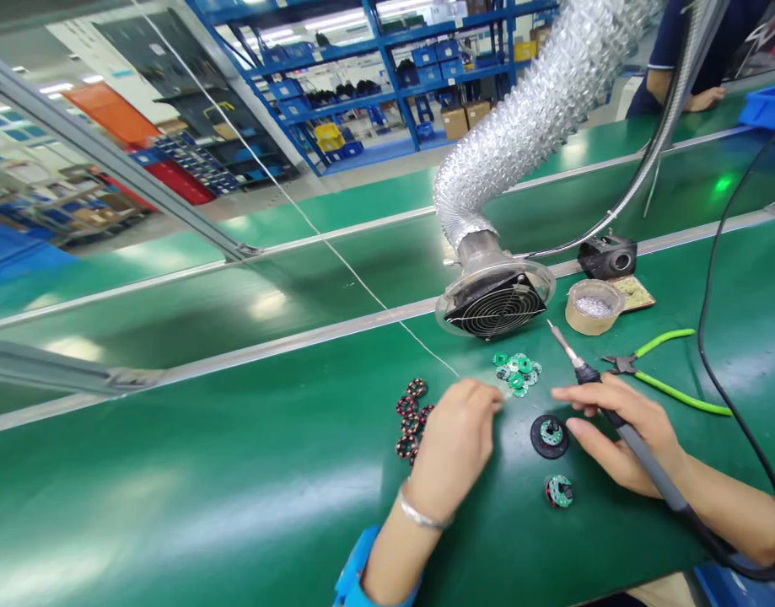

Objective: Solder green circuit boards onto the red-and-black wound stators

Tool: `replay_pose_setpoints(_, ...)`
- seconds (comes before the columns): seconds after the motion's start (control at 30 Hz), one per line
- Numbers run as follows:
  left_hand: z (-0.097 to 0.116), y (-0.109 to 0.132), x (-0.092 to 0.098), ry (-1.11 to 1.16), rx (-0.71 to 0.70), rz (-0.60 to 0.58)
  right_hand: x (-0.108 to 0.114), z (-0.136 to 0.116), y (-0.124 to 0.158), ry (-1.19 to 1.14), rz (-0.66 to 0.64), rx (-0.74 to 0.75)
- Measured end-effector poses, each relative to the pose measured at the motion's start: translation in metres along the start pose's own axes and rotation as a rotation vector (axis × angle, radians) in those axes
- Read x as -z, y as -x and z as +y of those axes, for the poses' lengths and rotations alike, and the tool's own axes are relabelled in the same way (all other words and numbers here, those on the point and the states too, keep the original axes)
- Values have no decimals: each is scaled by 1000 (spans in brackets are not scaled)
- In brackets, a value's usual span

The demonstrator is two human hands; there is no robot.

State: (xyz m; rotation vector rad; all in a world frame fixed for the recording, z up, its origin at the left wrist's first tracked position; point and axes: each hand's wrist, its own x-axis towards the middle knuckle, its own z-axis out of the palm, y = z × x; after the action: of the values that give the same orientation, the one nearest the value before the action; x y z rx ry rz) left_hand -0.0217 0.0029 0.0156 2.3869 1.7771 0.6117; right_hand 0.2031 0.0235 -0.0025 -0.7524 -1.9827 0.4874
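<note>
The soldering iron [645, 455] slants above the green table [266, 480], its tip toward the far edge. The right hand [637, 432] has hold of it, thumb and forefinger parted, just beside a black disc [550, 453] bearing a small circuit board [551, 432]. The left hand [458, 440] is half closed, fingers curled; a thin wire [362, 285] runs down to it, though I cannot tell whether they pinch it. Coils [406, 406] lie just beside that hand.

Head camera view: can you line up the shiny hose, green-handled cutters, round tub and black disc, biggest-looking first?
Largest to smallest:
1. Shiny hose
2. Green-handled cutters
3. Round tub
4. Black disc
</note>
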Motion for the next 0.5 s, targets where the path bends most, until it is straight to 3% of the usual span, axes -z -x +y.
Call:
replay_pose_setpoints(0.13,27,11,-1,385,-140,20,-6,-5,-1,-77,20,229)
replay_pose_setpoints(0.3,31,16,-4,463,-153,14,-12,-7,1,-63,31,147)
replay_pose_setpoints(0.4,28,18,-1,532,-61,-39,-12,-8,1,-89,2,130)
replay_pose_setpoints(0.5,26,22,-1,612,141,-189,-5,-8,-1,-93,1,109)
